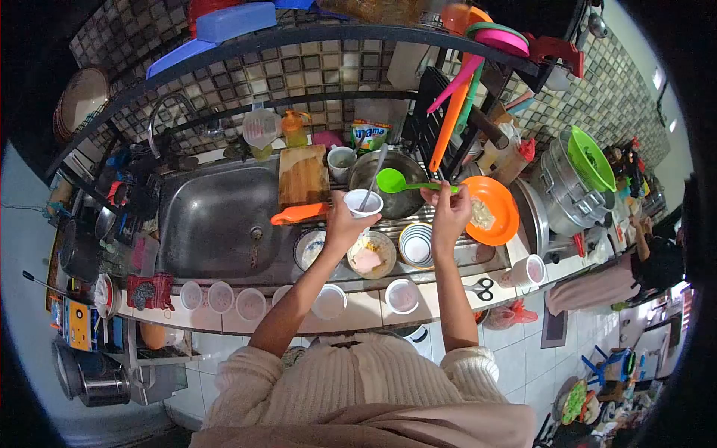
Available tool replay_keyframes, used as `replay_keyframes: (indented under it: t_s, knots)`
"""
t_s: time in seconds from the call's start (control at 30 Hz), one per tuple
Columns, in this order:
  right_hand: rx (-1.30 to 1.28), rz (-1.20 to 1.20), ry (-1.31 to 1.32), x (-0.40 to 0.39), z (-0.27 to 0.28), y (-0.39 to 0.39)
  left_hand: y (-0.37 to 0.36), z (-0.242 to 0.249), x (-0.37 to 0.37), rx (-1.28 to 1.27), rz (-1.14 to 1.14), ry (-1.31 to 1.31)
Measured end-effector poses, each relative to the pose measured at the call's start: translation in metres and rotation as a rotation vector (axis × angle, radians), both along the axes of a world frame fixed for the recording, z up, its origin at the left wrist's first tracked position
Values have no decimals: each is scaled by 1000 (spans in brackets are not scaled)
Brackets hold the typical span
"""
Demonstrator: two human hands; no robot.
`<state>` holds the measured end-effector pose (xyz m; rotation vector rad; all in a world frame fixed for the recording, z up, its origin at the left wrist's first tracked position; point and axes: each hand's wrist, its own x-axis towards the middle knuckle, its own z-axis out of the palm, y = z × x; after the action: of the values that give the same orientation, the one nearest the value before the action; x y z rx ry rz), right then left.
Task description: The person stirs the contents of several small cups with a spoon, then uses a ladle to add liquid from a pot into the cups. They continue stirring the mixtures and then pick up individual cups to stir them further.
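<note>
My left hand (342,228) is closed around a small white plastic cup (353,201). A metal spoon (371,185) stands tilted in the cup, its lower end hidden inside. In my right hand (450,216) is the handle of a bright green ladle (390,179), its bowl just above and right of the cup. Behind both hands sits a metal pot (403,203), partly covered by the ladle. Below my hands stand a bowl (388,250) with pink and yellowish contents, another bowl (308,250), and a white cup (417,245) with a dark-blue rim.
Several clear plastic cups (220,297) line the counter's front edge. Left lie a sink (216,216), a wooden cutting board (302,179) and an orange-handled utensil (299,214). Right are an orange plate (504,213) with pale food, scissors (484,290) and a steamer (560,183). A person (605,280) stands far right.
</note>
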<state>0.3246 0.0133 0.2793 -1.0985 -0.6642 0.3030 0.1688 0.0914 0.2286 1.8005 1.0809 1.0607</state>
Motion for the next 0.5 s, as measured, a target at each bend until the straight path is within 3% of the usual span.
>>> replay_keyframes:
  t_s: [0.37,0.43,0.5]
  knots:
    - [78,117,6,-23,26,-12,17,-12,15,12,7,24]
    - [39,87,-184,-24,24,-11,15,-4,16,43,18,23]
    - [86,91,-203,-27,23,-13,13,5,18,-9,11,5]
